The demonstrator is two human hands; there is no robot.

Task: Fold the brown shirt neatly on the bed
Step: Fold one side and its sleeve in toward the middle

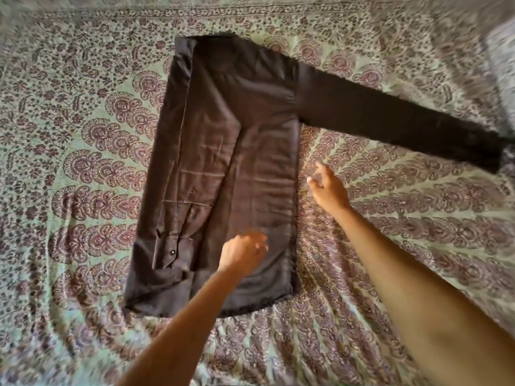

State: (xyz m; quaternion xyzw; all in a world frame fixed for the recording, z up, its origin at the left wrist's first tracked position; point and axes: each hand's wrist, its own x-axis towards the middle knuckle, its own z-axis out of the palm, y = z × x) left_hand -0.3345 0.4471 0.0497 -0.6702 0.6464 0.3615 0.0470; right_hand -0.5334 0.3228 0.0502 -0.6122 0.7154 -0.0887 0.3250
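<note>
Brown shirt (250, 162): lay on bed (83, 135), sleeve outstretched.
Left hand (242, 252): hovered curled over shirt; grip unclear.
Right hand (327, 188): fingers were spread, empty.

Patterned bed (404, 218); brown shirt (250, 151) flat on it.

The brown shirt (250, 151) lies flat on the patterned bedspread (83, 140), one side folded inward and the other sleeve (390, 121) stretched out to the right. The left hand (242, 253), blurred, is over the shirt's lower part with curled fingers. The right hand (328, 190) is over the bedspread just beside the shirt's edge, fingers spread.
</note>
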